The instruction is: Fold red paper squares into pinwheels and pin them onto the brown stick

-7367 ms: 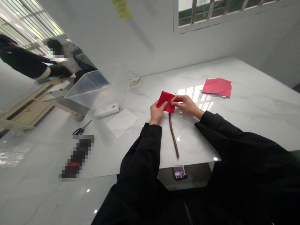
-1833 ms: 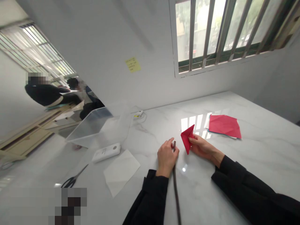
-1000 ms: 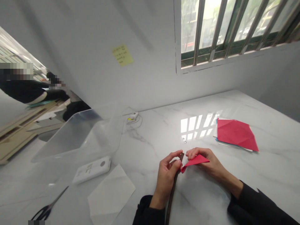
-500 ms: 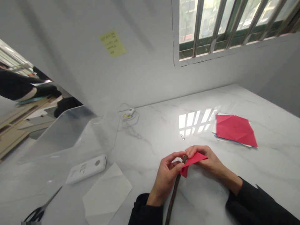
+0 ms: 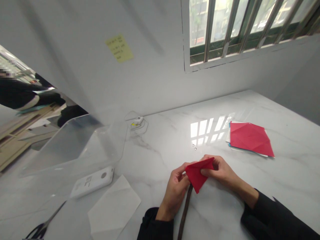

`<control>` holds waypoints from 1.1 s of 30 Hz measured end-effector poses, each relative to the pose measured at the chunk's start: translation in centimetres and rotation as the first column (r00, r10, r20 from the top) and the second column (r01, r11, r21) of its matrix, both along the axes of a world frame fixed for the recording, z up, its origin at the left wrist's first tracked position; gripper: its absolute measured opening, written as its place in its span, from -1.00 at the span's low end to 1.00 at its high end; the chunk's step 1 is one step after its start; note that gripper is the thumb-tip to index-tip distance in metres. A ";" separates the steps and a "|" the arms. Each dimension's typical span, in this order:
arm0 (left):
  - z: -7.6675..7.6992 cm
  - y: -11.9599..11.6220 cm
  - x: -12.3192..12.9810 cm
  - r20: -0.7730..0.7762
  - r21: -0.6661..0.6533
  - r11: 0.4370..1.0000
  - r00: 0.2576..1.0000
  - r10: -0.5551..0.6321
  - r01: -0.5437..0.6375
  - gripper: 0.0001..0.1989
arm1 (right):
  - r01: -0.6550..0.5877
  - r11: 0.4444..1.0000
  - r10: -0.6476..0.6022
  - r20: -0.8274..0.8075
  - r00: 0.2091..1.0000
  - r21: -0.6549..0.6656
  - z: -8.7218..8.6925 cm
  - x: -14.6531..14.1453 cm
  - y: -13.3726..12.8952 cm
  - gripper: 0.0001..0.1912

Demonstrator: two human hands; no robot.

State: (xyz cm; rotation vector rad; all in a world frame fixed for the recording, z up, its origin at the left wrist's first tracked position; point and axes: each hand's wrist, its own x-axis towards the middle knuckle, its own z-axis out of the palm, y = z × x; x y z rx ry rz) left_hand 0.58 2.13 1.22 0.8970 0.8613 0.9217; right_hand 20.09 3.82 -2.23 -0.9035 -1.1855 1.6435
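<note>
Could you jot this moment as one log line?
left hand: at stick, grip partly hidden; right hand: pinching folded red paper; paper: hiding stick's upper end

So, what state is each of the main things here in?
Brown stick: slanted, top hidden by the folded red paper.
Folded red paper: pointed, creased, held.
Left hand: gripping the stick's upper part, fingertips partly hidden.
Right hand: pinching the folded paper.
White sheet: unfolded, creased.
Paper stack: loosely aligned, red on top.
Scissors: blades look shut, handles cut off by picture edge.
White device: lying flat.
Yellow note: written on, stuck up.
</note>
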 end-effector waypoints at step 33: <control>-1.5 0.2 0.3 0.084 0.053 0.999 0.996 -0.004 -0.001 -0.72 | 0.002 0.998 -0.007 -0.078 0.997 -0.069 -1.0 -0.1 0.5 -0.66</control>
